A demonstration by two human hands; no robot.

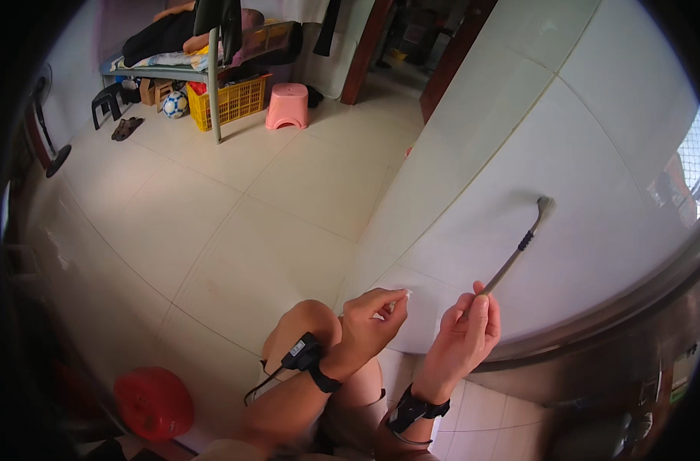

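Note:
My right hand (470,330) grips the lower end of a long thin metal tool (505,270), thumb along its shaft. The tool slants up and to the right. It has a black ribbed sleeve partway up and a bent, flattened head, which lies at the glossy white tiled wall (596,177); whether it touches is hard to tell. Left of it, my left hand (374,313) is closed in a pinch on a small white bit (408,293), too small to name. Both wrists wear black straps with small devices, and my bare knees show beneath the left forearm.
A red round object (154,403) sits at the lower left. Farther off are a pink stool (288,106), a yellow crate (231,104), a ball (175,104) and a bed (158,73) with a person lying on it. A dark brown curved edge (588,330) runs below the wall.

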